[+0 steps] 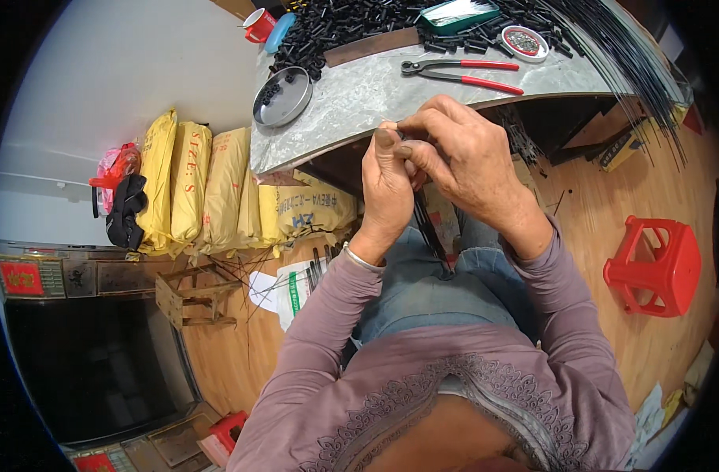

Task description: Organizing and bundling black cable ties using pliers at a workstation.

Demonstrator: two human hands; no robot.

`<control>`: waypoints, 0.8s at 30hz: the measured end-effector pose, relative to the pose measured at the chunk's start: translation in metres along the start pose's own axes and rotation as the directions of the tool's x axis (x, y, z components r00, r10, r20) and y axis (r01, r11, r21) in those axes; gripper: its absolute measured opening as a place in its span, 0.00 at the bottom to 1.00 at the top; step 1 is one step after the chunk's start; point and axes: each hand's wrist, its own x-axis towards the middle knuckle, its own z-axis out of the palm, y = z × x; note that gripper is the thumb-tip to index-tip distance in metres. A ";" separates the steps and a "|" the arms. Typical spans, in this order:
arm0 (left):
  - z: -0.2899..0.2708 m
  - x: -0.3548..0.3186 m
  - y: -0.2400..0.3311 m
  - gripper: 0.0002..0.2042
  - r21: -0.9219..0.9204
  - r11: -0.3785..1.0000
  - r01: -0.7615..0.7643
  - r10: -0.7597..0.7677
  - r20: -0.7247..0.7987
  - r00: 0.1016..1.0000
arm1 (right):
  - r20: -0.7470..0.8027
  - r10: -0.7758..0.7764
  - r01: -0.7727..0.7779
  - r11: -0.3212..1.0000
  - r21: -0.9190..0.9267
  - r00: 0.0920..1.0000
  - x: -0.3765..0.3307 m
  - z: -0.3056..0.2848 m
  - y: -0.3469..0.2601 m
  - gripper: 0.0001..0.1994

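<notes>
My left hand [388, 185] and my right hand [476, 161] meet in front of the table's near edge, fingertips pressed together. Both are closed in a pinch; whatever sits between the fingertips is too small and too covered to make out. Beneath the hands, several thin black rods [428, 230] slant down toward my lap, and I cannot tell whether either hand grips them. Beyond the fingers, pincers [462, 71] with red handles lie on the grey marbled tabletop [351, 106].
Many short black tubes [336, 31] heap at the back, near a green scoop [458, 16], a small dish [524, 43] of metal bits and a round grey tray [282, 96]. Long black rods [643, 71] overhang the right edge. Yellow sacks [190, 181] stand left, a red stool [654, 267] right.
</notes>
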 end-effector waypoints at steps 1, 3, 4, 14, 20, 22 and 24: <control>0.000 -0.001 -0.001 0.25 0.019 1.000 -0.017 0.018 -0.025 1.000 | 0.006 0.000 0.000 1.000 -0.003 1.000 -0.001 0.000 0.000 0.10; 0.002 0.000 -0.002 0.25 0.036 0.999 -0.034 0.036 -0.052 0.998 | 0.030 -0.032 0.033 0.999 -0.042 0.999 -0.001 0.000 0.001 0.09; 0.004 0.000 -0.003 0.24 0.020 0.998 -0.052 0.054 -0.075 0.996 | 0.034 -0.033 0.034 0.998 -0.043 0.999 0.000 0.000 0.001 0.09; 0.007 -0.003 0.000 0.22 0.009 1.000 -0.019 0.020 -0.062 0.998 | 0.594 0.376 -0.697 0.268 0.665 0.711 -0.012 0.001 0.019 0.17; 0.005 -0.002 -0.002 0.23 -0.050 0.999 0.013 -0.016 -0.054 0.998 | 0.116 0.466 -0.449 0.712 0.539 0.877 -0.022 0.014 0.020 0.10; 0.006 -0.001 -0.003 0.23 -0.046 0.999 -0.007 0.004 -0.067 0.998 | 0.052 0.458 -0.427 0.776 0.463 0.888 -0.017 0.007 0.014 0.06; 0.008 0.000 -0.006 0.24 -0.050 0.999 -0.019 0.015 -0.068 0.998 | -0.175 -0.079 0.089 0.995 0.050 0.981 -0.014 0.002 0.015 0.07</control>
